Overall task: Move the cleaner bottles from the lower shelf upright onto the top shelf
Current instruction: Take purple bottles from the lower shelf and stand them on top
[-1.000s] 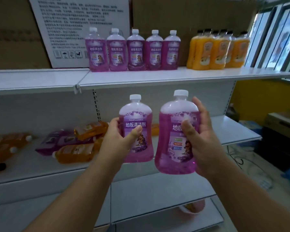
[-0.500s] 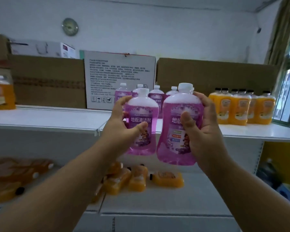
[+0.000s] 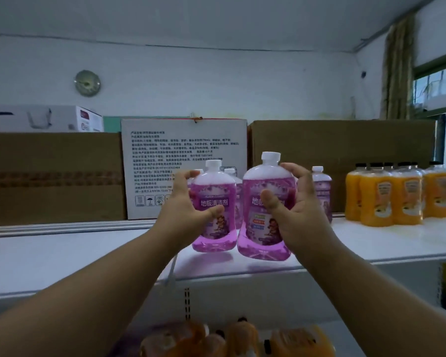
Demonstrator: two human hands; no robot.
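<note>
The room is dim and bluish from where I stand; daylight enters through the window (image 3: 438,91) on my right. The two bottles I hold (image 3: 214,202) glow pink and cast a pink sheen on the top shelf (image 3: 62,258). Orange bottles at the bottom edge (image 3: 242,338) are blurred. The wide lens bows the shelf and stretches my forearms.

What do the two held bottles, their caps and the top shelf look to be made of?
Left bottle and right bottle: likely clear glossy plastic, since the purple liquid shows through. Caps: opaque white, probably plastic. Top shelf: smooth white surface, perhaps painted metal; it faintly mirrors the purple. The material is not certain.
</note>
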